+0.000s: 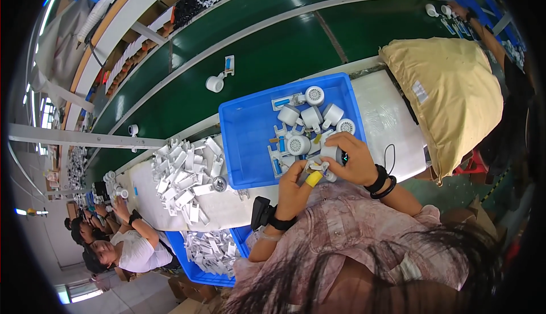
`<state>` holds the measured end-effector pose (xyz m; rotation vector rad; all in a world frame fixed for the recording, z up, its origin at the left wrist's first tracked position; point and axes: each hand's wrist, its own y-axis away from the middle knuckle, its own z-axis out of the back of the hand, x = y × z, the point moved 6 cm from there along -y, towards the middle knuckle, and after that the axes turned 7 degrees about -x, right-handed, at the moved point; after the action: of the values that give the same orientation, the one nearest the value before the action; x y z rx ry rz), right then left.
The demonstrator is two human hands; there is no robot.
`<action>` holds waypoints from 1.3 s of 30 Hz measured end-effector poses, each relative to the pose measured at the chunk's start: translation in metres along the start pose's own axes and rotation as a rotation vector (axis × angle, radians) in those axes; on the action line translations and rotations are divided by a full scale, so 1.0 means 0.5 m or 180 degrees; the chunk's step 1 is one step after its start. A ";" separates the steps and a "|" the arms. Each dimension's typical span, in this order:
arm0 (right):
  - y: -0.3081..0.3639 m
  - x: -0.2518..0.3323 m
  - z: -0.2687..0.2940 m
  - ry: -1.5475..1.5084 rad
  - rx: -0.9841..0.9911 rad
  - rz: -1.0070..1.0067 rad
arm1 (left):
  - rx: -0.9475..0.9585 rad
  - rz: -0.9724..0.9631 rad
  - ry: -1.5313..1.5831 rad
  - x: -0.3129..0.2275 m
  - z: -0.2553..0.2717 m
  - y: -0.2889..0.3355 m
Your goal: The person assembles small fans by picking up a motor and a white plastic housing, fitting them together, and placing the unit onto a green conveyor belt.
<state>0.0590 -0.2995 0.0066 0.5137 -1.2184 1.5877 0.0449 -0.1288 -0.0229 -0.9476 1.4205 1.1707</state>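
My left hand (293, 191), with yellow tape round one finger, is closed on the lower white part of a small handheld fan (330, 153). Its round white-and-grey head is gripped by my right hand (358, 160), and a small bluish glow shows at its dark end. Both hands work close together over the near right edge of a blue tray (242, 163). Inside that tray lie several white fan heads (311, 118) with open handles, some showing a blue battery (282, 102). My fingers partly hide the joint between head and handle.
White plastic handle shells (185, 172) are heaped left of the tray, with more in a blue bin (210, 254) below. A green conveyor belt (267, 46) carries another fan (215, 83). A large tan sack (446, 89) stands at right. Co-workers sit at left; another person's arm (489, 38) reaches in far right.
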 end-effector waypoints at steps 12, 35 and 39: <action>-0.008 -0.008 -0.004 -0.0014 0.0042 -0.0113 | 0.0177 0.0366 0.0614 0.041 0.001 -0.015; -0.106 -0.007 -0.077 0.0239 0.0494 0.0115 | 0.0008 0.0456 0.0791 0.082 0.075 -0.057; -0.113 -0.017 -0.089 0.0222 0.0615 -0.0021 | -0.0076 0.0385 0.0987 0.080 0.079 -0.069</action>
<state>0.1234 -0.2661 0.0075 0.5796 -1.0159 1.7131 0.0800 -0.0966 -0.0687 -1.1084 1.7340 1.1666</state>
